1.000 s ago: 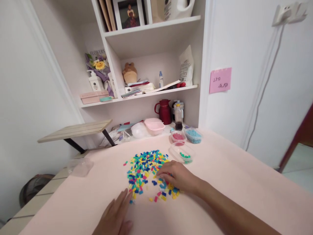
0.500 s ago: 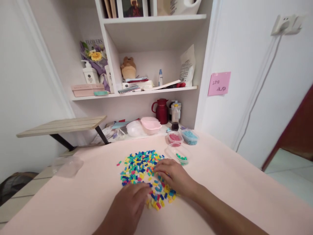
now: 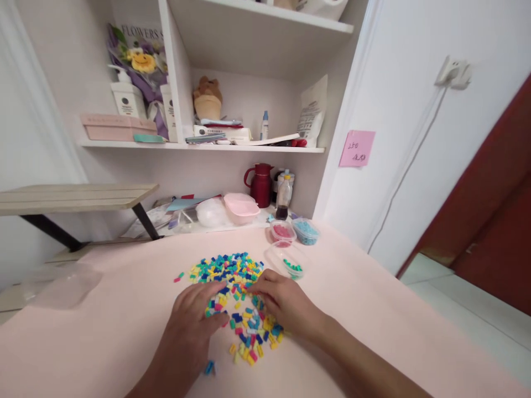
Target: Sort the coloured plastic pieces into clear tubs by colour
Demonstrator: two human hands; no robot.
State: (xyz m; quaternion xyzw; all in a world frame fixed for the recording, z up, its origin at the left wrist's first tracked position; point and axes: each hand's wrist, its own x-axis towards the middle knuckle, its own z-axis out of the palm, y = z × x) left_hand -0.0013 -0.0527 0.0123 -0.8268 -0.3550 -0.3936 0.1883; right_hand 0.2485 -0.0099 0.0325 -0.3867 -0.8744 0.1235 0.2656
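A heap of small colourful plastic pieces [image 3: 249,326] in blue, yellow, green and pink is spread on the pink tabletop. My left hand [image 3: 194,309] lies over the heap's left side, thumb and fingers apart, no piece visible in it. On the right side of the heap, my right hand [image 3: 282,296] has its fingers bent together, tips among the pieces; what they hold is hidden. A clear tub [image 3: 271,257] with a few green pieces stands just beyond my right hand. Beside my left wrist lies a stray blue piece [image 3: 209,367].
Behind the clear tub stand a tub of pink pieces [image 3: 283,232] and a tub of blue pieces [image 3: 306,231]. A pink bowl [image 3: 241,207], a red jug [image 3: 261,185] and a bottle [image 3: 284,199] line the back. A clear lid-like container [image 3: 62,284] lies at left.
My left hand has moved up over the heap and its fingers have spread. The right fingers have drawn closer together. A blue piece now shows beside my left wrist. The view has shifted.
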